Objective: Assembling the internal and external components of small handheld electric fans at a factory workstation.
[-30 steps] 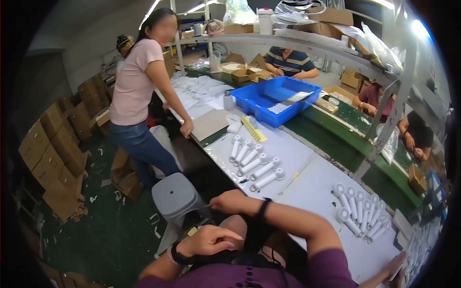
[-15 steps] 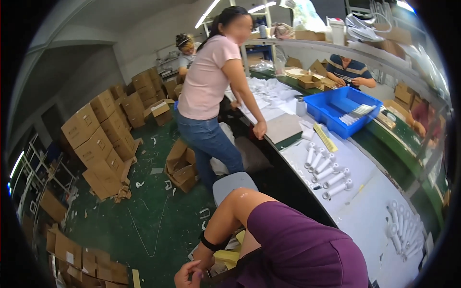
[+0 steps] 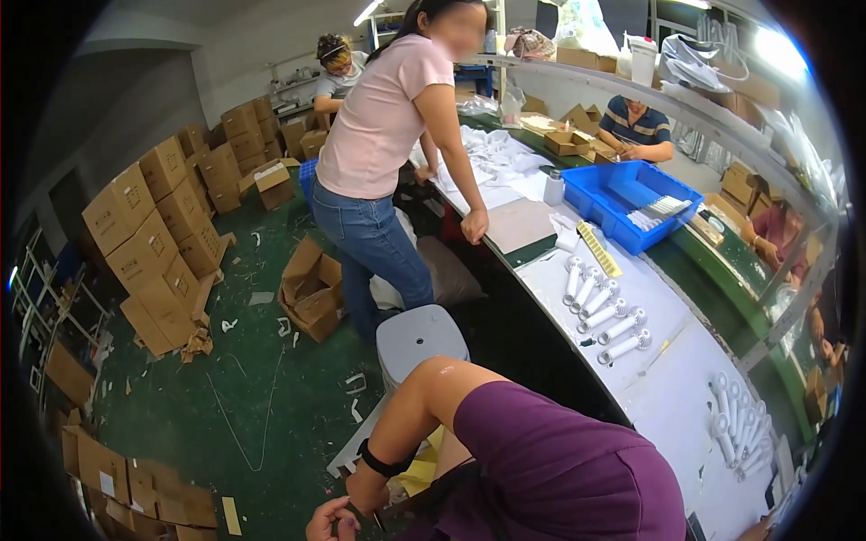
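Note:
At the lower edge, my left arm in a purple sleeve bends down to a black-banded wrist. My left hand (image 3: 366, 495) is closed low by my lap, its fingertips mostly hidden; a thin dark strip shows just below it. Close beside it, my right hand (image 3: 332, 521) has curled fingers, its arm out of sight; what it holds, if anything, I cannot make out. Yellow sheets (image 3: 420, 472) lie just beyond my left wrist. On the white worktable (image 3: 645, 397) to my right lie a row of white handle-shaped parts (image 3: 616, 323) and a cluster of similar parts (image 3: 741, 424).
A grey stool (image 3: 421, 341) stands ahead of my elbow. A person in a pink shirt (image 3: 383, 126) leans on the table; others work farther off. A blue bin (image 3: 622, 225) holds white pieces. Stacked cartons (image 3: 135, 243) and open cartons (image 3: 311, 288) stand on the littered green floor.
The view has shifted, so most things sit farther left, and more of the stool shows. My two hands stay close together near my lap. The person in pink still leans on the table.

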Demonstrator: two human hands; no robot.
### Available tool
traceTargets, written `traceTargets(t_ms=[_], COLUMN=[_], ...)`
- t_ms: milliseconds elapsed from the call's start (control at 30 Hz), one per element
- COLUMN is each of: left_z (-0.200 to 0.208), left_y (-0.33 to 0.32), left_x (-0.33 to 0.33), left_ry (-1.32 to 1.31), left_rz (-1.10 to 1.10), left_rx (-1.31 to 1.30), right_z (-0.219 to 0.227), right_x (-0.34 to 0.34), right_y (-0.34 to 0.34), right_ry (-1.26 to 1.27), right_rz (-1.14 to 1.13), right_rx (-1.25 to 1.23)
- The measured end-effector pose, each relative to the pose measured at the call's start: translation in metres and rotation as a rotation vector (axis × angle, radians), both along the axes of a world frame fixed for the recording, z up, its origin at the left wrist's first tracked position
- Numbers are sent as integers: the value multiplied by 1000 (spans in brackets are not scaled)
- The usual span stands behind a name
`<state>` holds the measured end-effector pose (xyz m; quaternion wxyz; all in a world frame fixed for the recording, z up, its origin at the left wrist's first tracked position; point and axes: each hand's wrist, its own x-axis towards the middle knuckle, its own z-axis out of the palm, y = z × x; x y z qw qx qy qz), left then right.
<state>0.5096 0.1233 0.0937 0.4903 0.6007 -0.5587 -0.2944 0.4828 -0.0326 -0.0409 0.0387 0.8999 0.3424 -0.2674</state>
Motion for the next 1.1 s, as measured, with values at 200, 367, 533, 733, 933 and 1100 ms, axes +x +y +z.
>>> traceTargets(t_ms=[200,367,533,733,933,1100], left_z=[-23,-10,-7,2,-8,-11], left_y=[2,1,4,2,-10,-94], left_x=[7,0,-5,-14,-18,-60], left_ry=[70,51,-2,-4,23,34], left_rz=[4,-3,16,-1,-99,-451], left_rx=[-50,-61,-26,-21,-4,1], right_z=[3,0,0,-6,-33,-47], right_x=[-2,-4,-7,-16,-34,-127], right_y=[6,5,11,8,-9,-37], right_ry=[-1,3,3,-6,-61,-348], right_rz=[18,5,-15,-52,-170,-892], right_rx=[2,50,46,101,226,1555])
